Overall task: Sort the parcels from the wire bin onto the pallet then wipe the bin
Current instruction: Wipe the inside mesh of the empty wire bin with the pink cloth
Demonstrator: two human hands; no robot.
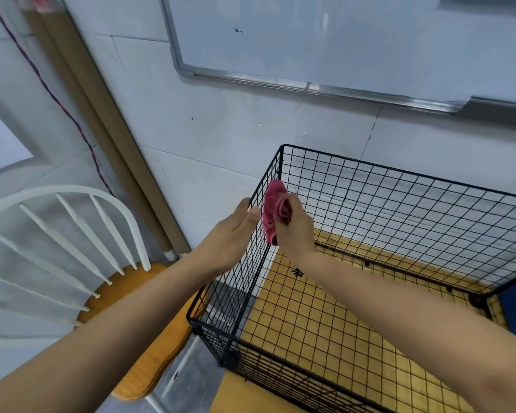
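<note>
Wire bin: a black wire bin (399, 210) fills the view from centre to 4 o'clock. It is open-topped, with no parcels visible inside, so the sorting looks done and the wiping is underway.
Cloth: a bunched pink cloth (273, 213) sits at the centre of the view, against the inner face of the bin's left wall just below the top wire.
Right hand: the right hand (295, 231) has its fingers curled tight around the cloth and reaches in from 5 o'clock, probably to rub the mesh.
Left hand: the left hand (230, 236) pinches the same wall's top wire between thumb and fingers from outside, likely bracing the light mesh against the push.
Under the bin: a yellow surface (325, 323) shows through the mesh.
Surroundings: a white spindle-back chair (57, 190) with a wooden seat stands at 8 o'clock, close beside the bin and crowding the left arm. Cardboard tubes (102, 144) lean at 10 o'clock. A whiteboard (340, 40) hangs at 1 o'clock.
Pallet: not in view.
</note>
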